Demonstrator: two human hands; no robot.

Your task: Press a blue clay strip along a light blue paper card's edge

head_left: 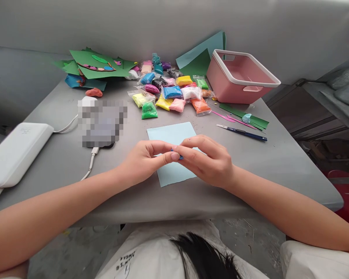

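Observation:
Both hands meet over a light blue sheet of paper [174, 176] that lies on the grey table. Between the fingertips a small piece of blue clay [181, 157] shows, mostly hidden by the fingers. My left hand [147, 159] pinches it from the left with thumb and forefinger. From the right, my right hand [211, 159] closes its fingers on the same piece. Past the paper lie several small bags of coloured clay [172, 92], among them blue, yellow, green, pink, white and orange.
A pink basket [229, 83] stands at the back right. In front of it are a blue-handled craft knife [244, 132], pink tools [223, 116] and a green paper strip [257, 121]. Decorated green sheets [104, 62], a blurred phone [101, 124] and a white power bank [20, 151] occupy the left.

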